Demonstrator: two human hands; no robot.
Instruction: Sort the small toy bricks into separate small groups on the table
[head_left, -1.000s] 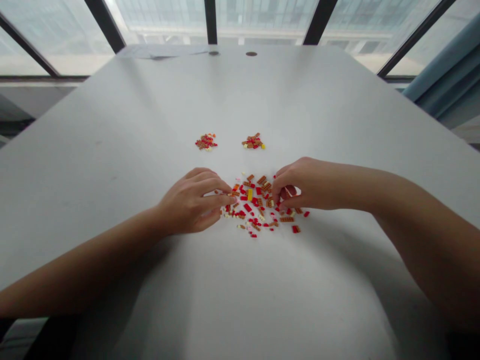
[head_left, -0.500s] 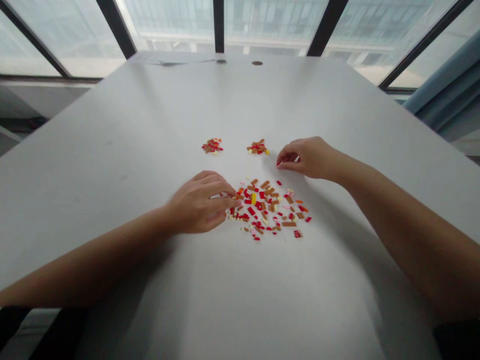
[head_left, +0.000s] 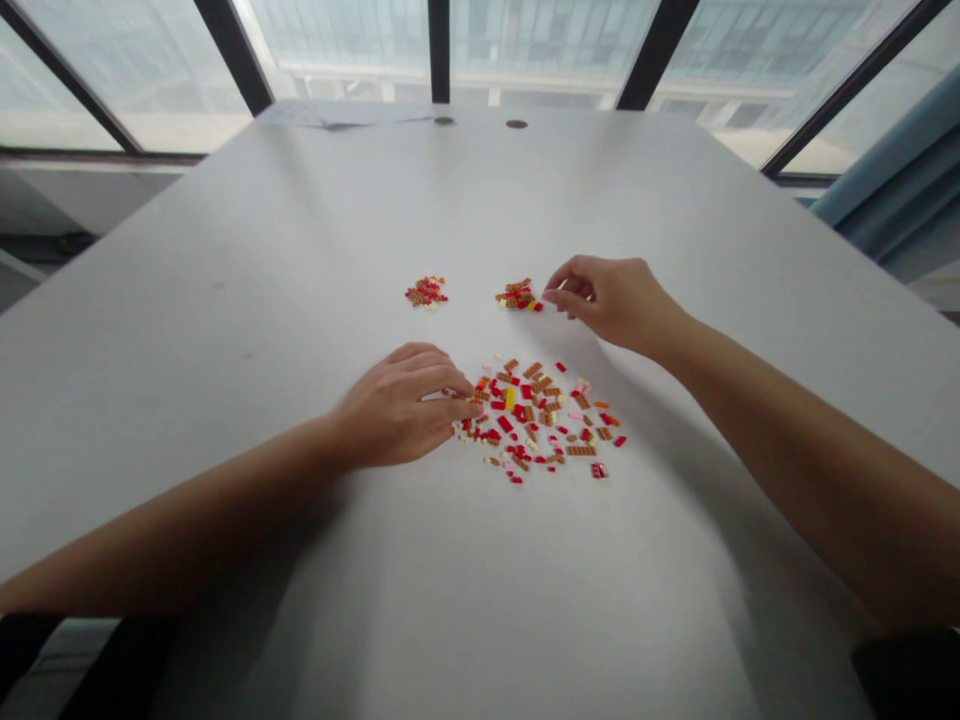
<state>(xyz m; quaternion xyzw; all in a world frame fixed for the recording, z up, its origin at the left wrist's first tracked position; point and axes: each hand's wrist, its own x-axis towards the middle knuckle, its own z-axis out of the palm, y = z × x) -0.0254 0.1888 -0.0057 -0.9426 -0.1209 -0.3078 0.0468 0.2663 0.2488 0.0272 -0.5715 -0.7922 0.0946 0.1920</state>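
Observation:
Small toy building bricks (head_left: 505, 424) in red, brown, cream, pink and orange lie loosely spread in the middle, with one yellow brick (head_left: 510, 399) among them. My left hand (head_left: 409, 405) rests at the left edge of this spread, fingers stretched and apart, the tips over a few bricks and partly hiding them. Farther back are two small heaps, a left heap (head_left: 426, 291) and a right heap (head_left: 517, 294). Just right of the right heap is my right hand (head_left: 604, 296), thumb and forefinger slightly apart with nothing seen between them. A red brick (head_left: 538, 307) lies at that heap's near right edge.
Everything lies on a wide white table (head_left: 480, 580). Two round dark discs (head_left: 517, 124) sit at its far edge, by the windows. A blue curtain (head_left: 900, 170) hangs at the right.
My right hand has moved away from me and slightly left to the right heap, and the red brick it held now lies at that heap's edge. My left hand has stayed in place.

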